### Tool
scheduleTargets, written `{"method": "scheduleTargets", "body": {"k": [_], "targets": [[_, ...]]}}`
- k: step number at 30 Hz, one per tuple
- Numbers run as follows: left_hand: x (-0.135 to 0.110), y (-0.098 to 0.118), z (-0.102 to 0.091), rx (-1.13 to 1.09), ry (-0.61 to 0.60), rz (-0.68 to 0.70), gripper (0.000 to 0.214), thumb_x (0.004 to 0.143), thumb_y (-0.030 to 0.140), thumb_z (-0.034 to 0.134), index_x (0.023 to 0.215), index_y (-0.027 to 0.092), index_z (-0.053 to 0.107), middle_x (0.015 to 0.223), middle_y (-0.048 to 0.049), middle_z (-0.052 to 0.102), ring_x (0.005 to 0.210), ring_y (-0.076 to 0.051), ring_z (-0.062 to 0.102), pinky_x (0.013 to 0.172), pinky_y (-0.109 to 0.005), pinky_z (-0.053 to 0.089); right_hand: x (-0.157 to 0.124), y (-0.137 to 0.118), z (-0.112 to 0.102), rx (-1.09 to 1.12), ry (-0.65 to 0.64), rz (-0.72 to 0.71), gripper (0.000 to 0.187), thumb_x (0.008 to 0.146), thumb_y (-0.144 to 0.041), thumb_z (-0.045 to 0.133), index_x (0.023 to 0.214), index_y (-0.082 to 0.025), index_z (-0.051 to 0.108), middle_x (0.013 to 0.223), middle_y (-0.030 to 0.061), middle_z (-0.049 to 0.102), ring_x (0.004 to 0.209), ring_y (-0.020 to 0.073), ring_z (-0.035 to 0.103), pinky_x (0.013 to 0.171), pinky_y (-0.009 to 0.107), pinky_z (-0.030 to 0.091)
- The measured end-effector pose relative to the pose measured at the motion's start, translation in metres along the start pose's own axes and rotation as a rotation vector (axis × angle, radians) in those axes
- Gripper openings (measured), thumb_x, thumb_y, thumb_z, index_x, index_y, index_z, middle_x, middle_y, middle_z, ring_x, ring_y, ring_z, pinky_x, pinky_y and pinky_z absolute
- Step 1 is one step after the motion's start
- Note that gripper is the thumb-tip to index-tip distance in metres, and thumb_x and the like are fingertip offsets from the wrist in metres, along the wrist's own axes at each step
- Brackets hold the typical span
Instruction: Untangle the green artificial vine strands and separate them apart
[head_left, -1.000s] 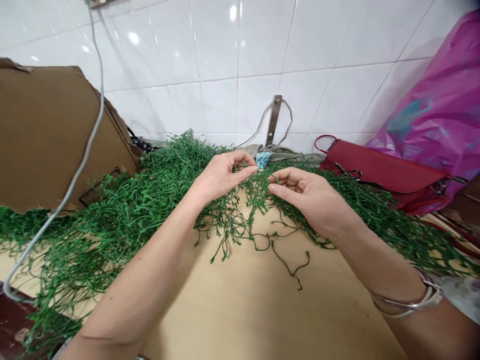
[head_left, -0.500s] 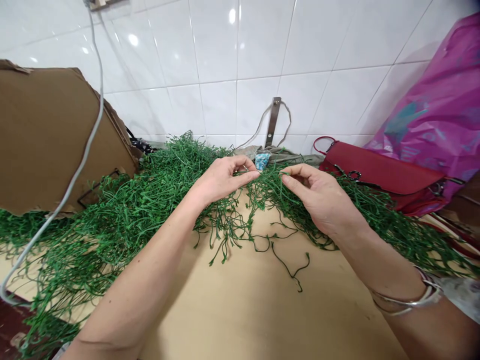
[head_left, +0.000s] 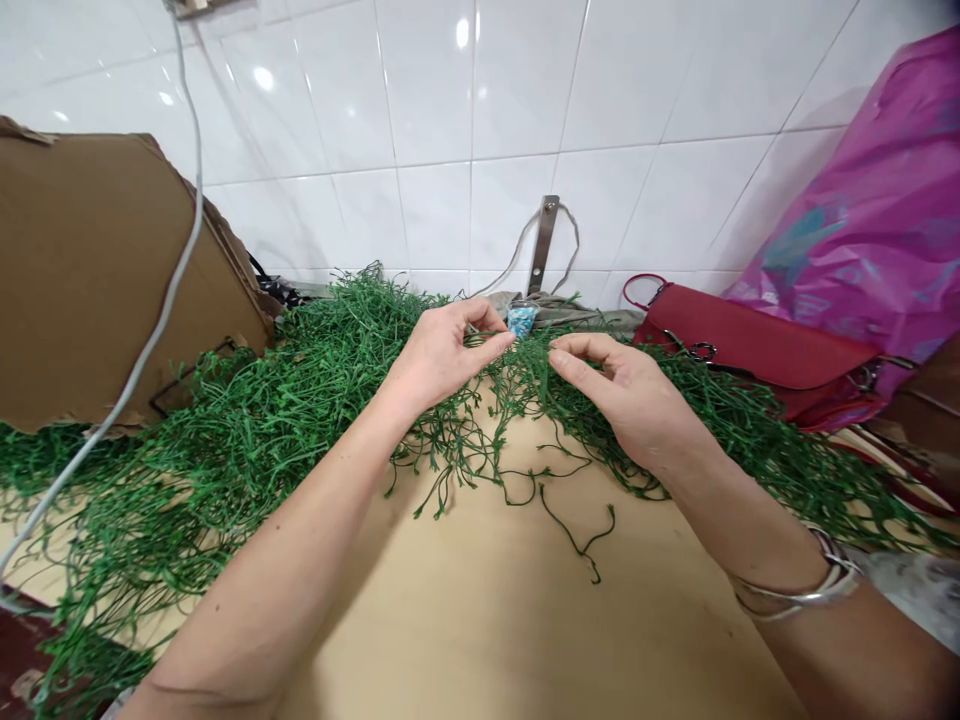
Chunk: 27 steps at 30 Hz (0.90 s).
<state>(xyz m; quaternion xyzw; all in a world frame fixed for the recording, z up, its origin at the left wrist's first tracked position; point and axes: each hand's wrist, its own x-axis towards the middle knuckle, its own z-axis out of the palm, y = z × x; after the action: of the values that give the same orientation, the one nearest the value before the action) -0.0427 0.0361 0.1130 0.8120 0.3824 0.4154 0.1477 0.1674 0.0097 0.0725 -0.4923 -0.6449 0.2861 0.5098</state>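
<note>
Right hand (head_left: 622,385) drawn in toward left hand (head_left: 442,365), fingers slightly parted, nothing clearly pinched. Left hand curled, fingertips closed at strands, grip unclear. Tangled artificial vine (head_left: 457,445) spread across tabletop (head_left: 480,600), loose strands hanging below both hands, at center.

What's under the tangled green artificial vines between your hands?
A pale wooden tabletop shows through the thin strands; under the dense green vines beside the left hand and right hand, the surface is hidden.
</note>
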Motion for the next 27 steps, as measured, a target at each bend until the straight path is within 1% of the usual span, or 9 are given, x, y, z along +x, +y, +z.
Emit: {"method": "scheduleTargets", "body": {"k": [3,6,8,11,15,18,20,22,27], "targets": [[-0.001,0.004,-0.001,-0.002,-0.003,0.006,0.012,0.087,0.025,0.062,0.079,0.018,0.065,0.082,-0.0014,0.071,0.077,-0.012,0.059,0.074,-0.027,0.043,0.0,0.001,0.001,-0.022,0.015,-0.04,0.026,0.079,-0.048,0.073,0.091,-0.025,0.073,0.111,0.0056,0.072,0.106,0.0265,0.063,0.097,0.046,0.048],[-0.001,0.007,-0.001,0.025,-0.007,-0.005,0.012,0.087,0.024,0.062,0.077,0.018,0.064,0.081,-0.0013,0.07,0.075,-0.012,0.058,0.075,-0.028,0.045,0.0,0.002,0.002,0.029,0.005,-0.083,0.02,0.088,-0.043,0.063,0.088,-0.027,0.074,0.112,0.0037,0.072,0.113,0.025,0.061,0.105,0.045,0.043],[-0.001,0.008,-0.001,0.038,-0.002,-0.006,0.012,0.087,0.023,0.062,0.077,0.018,0.063,0.08,-0.0013,0.07,0.074,-0.012,0.057,0.076,-0.028,0.045,0.0,0.002,0.002,0.042,0.006,-0.063,0.023,0.09,-0.046,0.06,0.088,-0.027,0.073,0.107,0.0038,0.072,0.108,0.0243,0.062,0.101,0.044,0.045],[-0.001,0.007,-0.001,0.039,0.005,0.01,0.011,0.087,0.022,0.063,0.077,0.017,0.063,0.08,-0.0012,0.07,0.074,-0.011,0.057,0.077,-0.028,0.046,-0.001,0.006,0.004,-0.015,0.019,-0.031,0.026,0.083,-0.049,0.07,0.095,-0.026,0.072,0.105,0.0046,0.071,0.098,0.0242,0.062,0.09,0.042,0.05],[-0.001,0.005,0.0,0.029,-0.009,0.026,0.011,0.087,0.023,0.064,0.077,0.017,0.064,0.08,-0.0009,0.07,0.076,-0.012,0.059,0.076,-0.027,0.045,0.001,0.012,0.005,-0.096,0.031,-0.079,0.025,0.083,-0.043,0.068,0.099,-0.025,0.071,0.11,0.0057,0.071,0.097,0.0244,0.063,0.086,0.042,0.05],[-0.001,0.005,0.0,0.037,-0.045,0.018,0.01,0.087,0.022,0.064,0.079,0.017,0.066,0.081,-0.0007,0.071,0.078,-0.012,0.061,0.076,-0.027,0.045,0.003,0.013,0.003,-0.219,0.067,-0.191,0.016,0.083,-0.035,0.064,0.093,-0.024,0.07,0.105,0.0062,0.072,0.099,0.026,0.064,0.089,0.044,0.049],[-0.002,0.006,0.001,0.068,-0.093,-0.003,0.009,0.087,0.023,0.065,0.081,0.017,0.067,0.081,-0.0005,0.071,0.077,-0.013,0.061,0.073,-0.027,0.043,0.004,0.014,0.002,-0.343,0.134,-0.309,0.009,0.081,-0.028,0.061,0.085,-0.024,0.068,0.098,0.0059,0.073,0.099,0.0263,0.064,0.093,0.045,0.047],[-0.003,0.008,0.004,0.109,-0.141,-0.011,0.011,0.087,0.026,0.066,0.081,0.017,0.067,0.079,0.0003,0.069,0.073,-0.012,0.058,0.069,-0.027,0.041,0.005,0.016,0.001,-0.432,0.193,-0.375,0.008,0.08,-0.023,0.058,0.08,-0.024,0.065,0.092,0.0057,0.073,0.096,0.026,0.063,0.094,0.044,0.046],[-0.006,0.012,0.018,0.159,-0.2,0.004,0.013,0.089,0.028,0.064,0.081,0.018,0.064,0.077,0.0018,0.066,0.07,-0.012,0.053,0.066,-0.027,0.035,0.011,0.03,0.002,-0.396,0.206,-0.238,0.013,0.08,-0.029,0.056,0.08,-0.023,0.067,0.085,0.006,0.074,0.082,0.0243,0.063,0.078,0.039,0.048]]}}
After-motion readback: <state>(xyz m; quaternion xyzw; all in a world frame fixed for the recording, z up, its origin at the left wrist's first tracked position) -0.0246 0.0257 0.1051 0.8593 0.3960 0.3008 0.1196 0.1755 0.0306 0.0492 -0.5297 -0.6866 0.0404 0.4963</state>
